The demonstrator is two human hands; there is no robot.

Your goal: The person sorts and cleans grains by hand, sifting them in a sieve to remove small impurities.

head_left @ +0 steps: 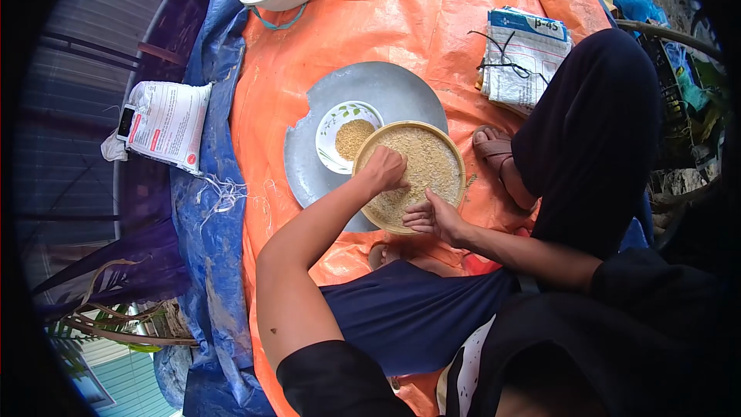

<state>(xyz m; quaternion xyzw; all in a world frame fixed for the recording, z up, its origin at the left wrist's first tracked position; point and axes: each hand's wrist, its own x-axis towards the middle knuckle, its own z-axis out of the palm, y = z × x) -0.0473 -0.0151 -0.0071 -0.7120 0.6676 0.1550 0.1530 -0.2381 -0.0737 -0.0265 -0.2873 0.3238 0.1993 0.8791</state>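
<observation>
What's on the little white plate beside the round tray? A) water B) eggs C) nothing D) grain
D: the little white plate holds a small heap of brownish grain, the same colour as what fills the round tray.

We are reaching our left arm up from the lower left of the frame, bare below a short dark sleeve, with the elbow bending at left centre and the forearm slanting up and right toward the middle. Our left hand (384, 170) is hanging knuckles-up just above centre, fingers curling downward so their tips are hiding from us; whether they are pinching anything we cannot tell. Our right arm is coming in from the lower right, forearm pointing left. Our right hand (432, 218) is sitting just below and right of the left one, fingers stretching loosely leftward, the two hands near but not touching.
</observation>
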